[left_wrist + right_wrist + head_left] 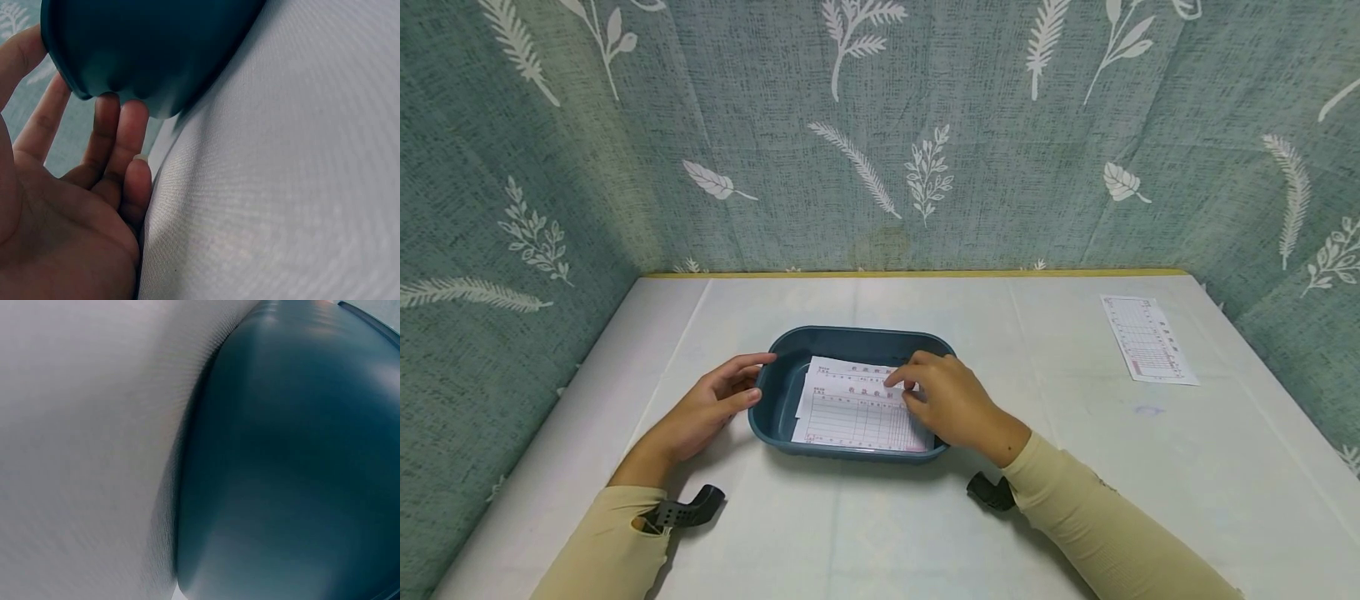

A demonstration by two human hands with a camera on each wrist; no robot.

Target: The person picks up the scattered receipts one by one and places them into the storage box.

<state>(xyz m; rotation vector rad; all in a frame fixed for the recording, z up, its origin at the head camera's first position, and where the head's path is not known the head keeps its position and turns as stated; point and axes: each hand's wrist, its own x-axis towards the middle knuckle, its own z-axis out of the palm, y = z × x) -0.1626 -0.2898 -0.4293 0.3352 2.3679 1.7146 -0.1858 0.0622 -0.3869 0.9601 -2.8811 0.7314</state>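
Observation:
A dark teal plastic basin [775, 408] with rounded ends stands in the middle of the table. Two printed receipts [842, 421] lie overlapping inside it, the nearer one partly covering the other. My right hand [955, 400] reaches over the basin's right end and pinches the nearer receipt by its upper edge, thumb and index finger at the paper; it hides that receipt's upper right corner. At the left end, my left hand [707, 408] touches the basin with loosely bent fingers, fingertips at its rim and outer wall. The right wrist view shows the basin's outer wall [281, 456], without the hand.
Another receipt [1150, 340] lies flat at the far right of the white-covered table [865, 533]. Patterned green cloth [775, 208] hangs behind and at both sides. Black wrist straps [688, 508] sit at both forearms.

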